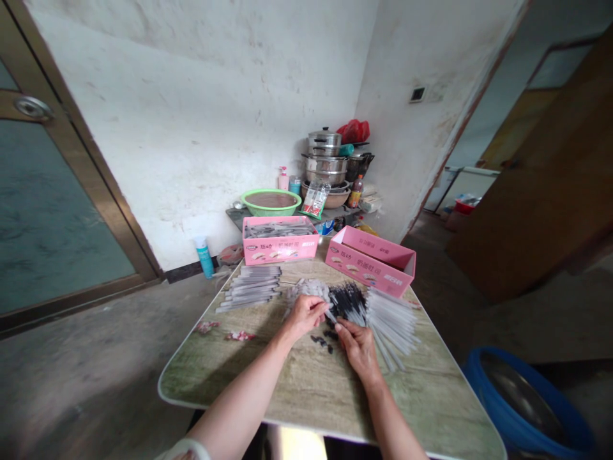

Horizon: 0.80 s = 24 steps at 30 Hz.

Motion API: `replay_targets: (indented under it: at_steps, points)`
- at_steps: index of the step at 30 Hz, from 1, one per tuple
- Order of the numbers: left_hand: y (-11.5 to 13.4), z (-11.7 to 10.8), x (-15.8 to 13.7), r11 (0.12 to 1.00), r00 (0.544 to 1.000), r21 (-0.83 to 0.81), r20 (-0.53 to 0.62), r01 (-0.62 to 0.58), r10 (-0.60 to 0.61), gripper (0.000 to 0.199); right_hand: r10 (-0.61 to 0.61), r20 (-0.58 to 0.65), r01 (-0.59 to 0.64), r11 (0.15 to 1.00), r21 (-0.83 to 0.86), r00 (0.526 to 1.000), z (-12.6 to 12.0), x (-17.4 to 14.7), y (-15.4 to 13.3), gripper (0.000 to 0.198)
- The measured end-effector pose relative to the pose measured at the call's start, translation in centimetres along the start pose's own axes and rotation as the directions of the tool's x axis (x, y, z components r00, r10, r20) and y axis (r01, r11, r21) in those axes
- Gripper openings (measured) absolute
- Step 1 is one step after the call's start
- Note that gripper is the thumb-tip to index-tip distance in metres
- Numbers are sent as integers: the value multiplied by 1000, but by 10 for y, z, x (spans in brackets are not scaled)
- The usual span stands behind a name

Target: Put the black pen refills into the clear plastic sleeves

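My left hand is closed in a pinch over the middle of the table. Facing it, my right hand also pinches. A short length of a thin pale stick shows between the fingertips of both; the rest is hidden. Just behind my left hand lies a heap of small pale grey pieces. A bunch of black-ended sticks is beyond my right hand, beside a fan of pale grey sticks. Small black pieces are scattered between my wrists. More grey sticks lie in a row at the left.
At the table's back stand a pink box full of grey sticks and another open pink box. Behind are a green basin and stacked steel pots. A blue tub is beside the table's right edge.
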State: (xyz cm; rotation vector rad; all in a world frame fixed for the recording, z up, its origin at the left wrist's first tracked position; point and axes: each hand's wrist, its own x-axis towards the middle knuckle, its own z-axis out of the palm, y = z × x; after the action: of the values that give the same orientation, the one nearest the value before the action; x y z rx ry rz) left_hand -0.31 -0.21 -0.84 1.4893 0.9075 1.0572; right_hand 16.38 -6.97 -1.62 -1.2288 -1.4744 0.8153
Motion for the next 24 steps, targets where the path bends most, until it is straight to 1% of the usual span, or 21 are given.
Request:
replay_targets:
  at_steps: [4, 7, 8, 9, 10, 11, 12, 13, 14, 16, 17, 18, 20, 21, 23, 24]
  points:
    - [-4, 1, 2, 997, 1000, -70, -20, -10, 8, 39, -14, -72, 9, 998, -66, 997, 5, 3, 0, 32]
    - [0, -2, 5, 989, 999, -143, -22, -32, 29, 39, -94, -119, 76, 987, -145, 988, 5, 4, 1, 32]
    - [2, -5, 7, 984, 998, -169, -57, -48, 39, 39, -130, -132, 105, 978, -182, 983, 4, 4, 3, 32]
    - [4, -10, 8, 979, 991, -190, -121, -75, 53, 38, -159, -163, 121, 968, -222, 974, 3, 3, 5, 34]
    - [6, -18, 10, 973, 974, -203, -215, -113, 68, 38, -182, -213, 125, 958, -257, 960, 2, 3, 7, 36]
    - [6, -27, 11, 966, 939, -204, -335, -159, 84, 37, -189, -247, 116, 952, -284, 951, 1, 2, 9, 38]
    - [6, -39, 12, 961, 885, -189, -457, -200, 94, 35, -195, -269, 109, 946, -305, 943, 0, 2, 11, 39]
    - [4, -53, 13, 958, 805, -169, -587, -232, 91, 35, -206, -277, 109, 939, -326, 939, 0, 2, 13, 39]
    - [2, -69, 14, 958, 700, -144, -710, -249, 75, 34, -216, -276, 114, 932, -344, 937, 0, 1, 14, 39]
    - [-5, -102, 13, 971, 467, -73, -883, -226, 42, 32, -242, -259, 133, 917, -376, 935, 1, 1, 13, 38]
    - [-10, -118, 12, 979, 370, -39, -928, -201, 39, 30, -251, -251, 142, 912, -385, 935, 1, 2, 12, 38]
    - [-14, -133, 10, 985, 298, -17, -954, -170, 35, 28, -256, -242, 149, 909, -389, 936, 2, 2, 11, 37]
    - [-21, -158, 7, 998, 252, 17, -967, -57, 31, 28, -258, -230, 154, 908, -389, 938, 2, 2, 9, 37]
    - [-24, -168, 6, 999, 259, 47, -965, 27, 39, 28, -256, -226, 154, 909, -387, 940, 2, 2, 9, 37]
    - [-28, -180, 3, 972, 303, 136, -950, 190, 73, 29, -249, -220, 152, 911, -383, 943, 2, 1, 9, 37]
    - [-30, -184, 2, 955, 328, 176, -940, 237, 92, 29, -245, -219, 149, 913, -380, 944, 2, 1, 9, 37]
